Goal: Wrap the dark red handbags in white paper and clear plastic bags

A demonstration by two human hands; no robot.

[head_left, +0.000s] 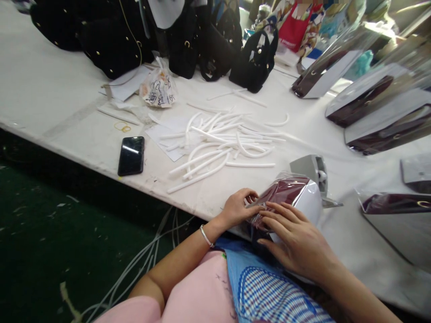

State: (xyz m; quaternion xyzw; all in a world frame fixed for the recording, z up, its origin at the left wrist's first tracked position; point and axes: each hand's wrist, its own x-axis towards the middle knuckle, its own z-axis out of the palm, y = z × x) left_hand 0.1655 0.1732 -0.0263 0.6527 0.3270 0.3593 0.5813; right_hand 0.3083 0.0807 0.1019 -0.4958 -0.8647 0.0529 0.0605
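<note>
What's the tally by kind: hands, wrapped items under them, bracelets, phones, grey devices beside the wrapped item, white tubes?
Hands: 2 (left hand, right hand)
Plastic-wrapped maroon item under them: 1
Bracelet: 1
Phone: 1
Grey device: 1
White tubes: overlapping, can't count reliably
Total, tubes excluded: 6

Bright light whitens my table (30, 89); past its near edge the floor (50, 233) lies dim. Glare streaks my plastic wrap (299, 186); wrapped bags (380, 134) along the right edge look soft.
</note>
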